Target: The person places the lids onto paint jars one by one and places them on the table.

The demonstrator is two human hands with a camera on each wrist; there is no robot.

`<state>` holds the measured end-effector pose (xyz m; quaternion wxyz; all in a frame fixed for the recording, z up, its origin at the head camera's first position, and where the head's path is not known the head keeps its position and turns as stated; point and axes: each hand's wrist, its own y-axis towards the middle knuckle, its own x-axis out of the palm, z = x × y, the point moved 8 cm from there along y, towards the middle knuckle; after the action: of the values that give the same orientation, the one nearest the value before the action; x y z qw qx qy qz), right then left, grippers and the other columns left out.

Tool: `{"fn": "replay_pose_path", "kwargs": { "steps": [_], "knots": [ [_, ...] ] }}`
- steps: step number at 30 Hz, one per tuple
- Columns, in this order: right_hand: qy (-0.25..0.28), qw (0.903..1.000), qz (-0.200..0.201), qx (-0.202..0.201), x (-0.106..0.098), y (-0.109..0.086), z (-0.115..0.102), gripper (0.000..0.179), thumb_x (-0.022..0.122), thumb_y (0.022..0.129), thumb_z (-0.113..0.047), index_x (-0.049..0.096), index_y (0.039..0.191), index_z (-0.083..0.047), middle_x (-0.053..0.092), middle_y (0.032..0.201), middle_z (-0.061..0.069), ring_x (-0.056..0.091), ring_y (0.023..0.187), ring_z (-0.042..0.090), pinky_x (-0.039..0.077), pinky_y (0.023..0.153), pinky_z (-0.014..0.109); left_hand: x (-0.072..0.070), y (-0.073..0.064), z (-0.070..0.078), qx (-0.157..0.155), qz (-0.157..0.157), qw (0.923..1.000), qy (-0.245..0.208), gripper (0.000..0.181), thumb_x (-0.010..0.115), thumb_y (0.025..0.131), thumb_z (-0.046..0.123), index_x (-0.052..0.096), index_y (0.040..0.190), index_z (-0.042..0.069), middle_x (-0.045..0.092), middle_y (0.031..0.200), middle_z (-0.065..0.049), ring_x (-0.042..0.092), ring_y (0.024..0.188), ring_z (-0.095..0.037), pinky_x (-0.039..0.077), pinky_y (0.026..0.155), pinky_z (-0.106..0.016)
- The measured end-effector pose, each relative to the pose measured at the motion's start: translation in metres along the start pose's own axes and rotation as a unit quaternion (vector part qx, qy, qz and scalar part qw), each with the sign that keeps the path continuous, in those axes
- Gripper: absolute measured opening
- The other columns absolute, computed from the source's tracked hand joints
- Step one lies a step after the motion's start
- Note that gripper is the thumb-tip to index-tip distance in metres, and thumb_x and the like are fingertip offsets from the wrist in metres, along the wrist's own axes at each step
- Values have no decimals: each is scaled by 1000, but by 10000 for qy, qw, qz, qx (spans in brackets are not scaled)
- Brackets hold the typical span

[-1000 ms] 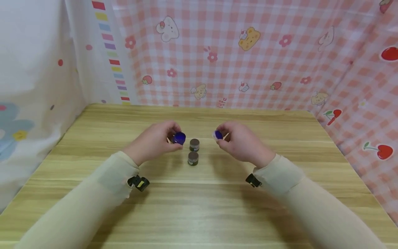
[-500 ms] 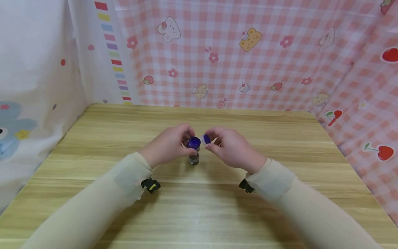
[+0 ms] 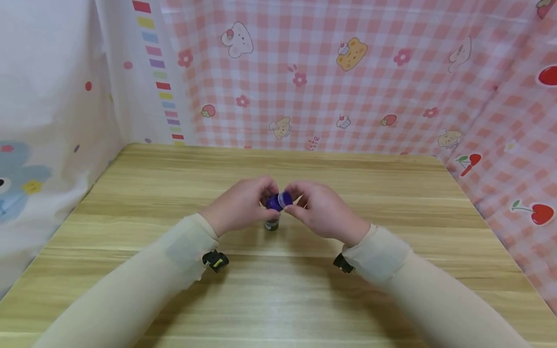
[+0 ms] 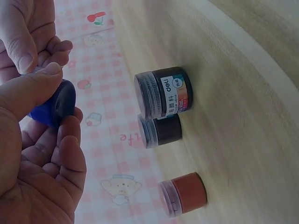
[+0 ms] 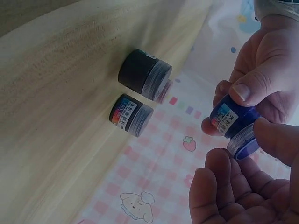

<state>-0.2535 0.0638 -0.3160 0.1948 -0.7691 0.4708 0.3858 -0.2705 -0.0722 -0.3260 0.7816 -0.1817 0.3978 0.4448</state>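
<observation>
My left hand (image 3: 243, 204) grips a small blue paint jar (image 5: 229, 116) with a printed label, tilted and raised off the table. My right hand (image 3: 324, 210) pinches its clear-rimmed lid (image 5: 245, 142) between thumb and fingers. In the right wrist view the lid sits against the jar's mouth; whether it is threaded on I cannot tell. The left wrist view shows the jar's dark blue base (image 4: 65, 100) between my left thumb and fingers. In the head view both hands meet just above a dark lidded paint jar (image 3: 271, 225).
Two dark lidded jars, a nearer one (image 4: 175, 95) and a farther one (image 4: 168, 130), stand on the wooden table (image 3: 278, 290). A red-brown lidded jar (image 4: 189, 192) stands beyond them, hidden in the head view. Patterned cloth (image 3: 278, 72) hangs behind the table and at both sides.
My hands have come together over the table's middle, the left moving right and the right moving left. The lid, earlier apart from the open blue jar, now sits against its mouth.
</observation>
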Motion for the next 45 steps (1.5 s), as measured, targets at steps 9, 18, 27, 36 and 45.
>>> {"fn": "replay_pose_path", "kwargs": {
  "steps": [9,18,27,36,45],
  "knots": [
    [19,10000,-73,66,3,-2,1,24,72,101,-19,67,123,-10,74,111,4,69,93,19,58,75,29,6,3,3,5,-113,9999,66,32,85,90,19,64,114,11,75,105,-2,70,94,-14,59,86,-34],
    [81,9998,-115,109,5,-3,3,25,73,101,-19,67,123,-10,74,112,4,70,93,18,59,76,30,7,3,6,-14,-131,9997,196,35,84,91,19,64,118,9,75,108,-4,71,96,-14,60,87,-34],
    [103,9998,-98,129,6,-3,4,24,73,101,-19,67,123,-10,74,112,3,69,92,19,59,74,29,7,2,9,13,-123,9990,422,39,83,92,19,62,123,8,75,113,-7,71,97,-16,61,86,-34],
    [71,9999,-49,69,7,-3,3,22,73,100,-18,68,120,-9,73,110,3,68,90,15,59,75,29,7,2,9,30,-209,9987,467,42,82,93,19,60,127,7,75,116,-8,71,98,-16,61,85,-32],
    [-14,10000,-63,17,8,-3,2,23,72,101,-19,68,121,-9,72,111,4,68,90,15,58,76,30,8,2,9,124,-216,9988,414,45,81,93,18,58,129,6,75,115,-9,72,96,-15,61,84,-31]
  ]
}}
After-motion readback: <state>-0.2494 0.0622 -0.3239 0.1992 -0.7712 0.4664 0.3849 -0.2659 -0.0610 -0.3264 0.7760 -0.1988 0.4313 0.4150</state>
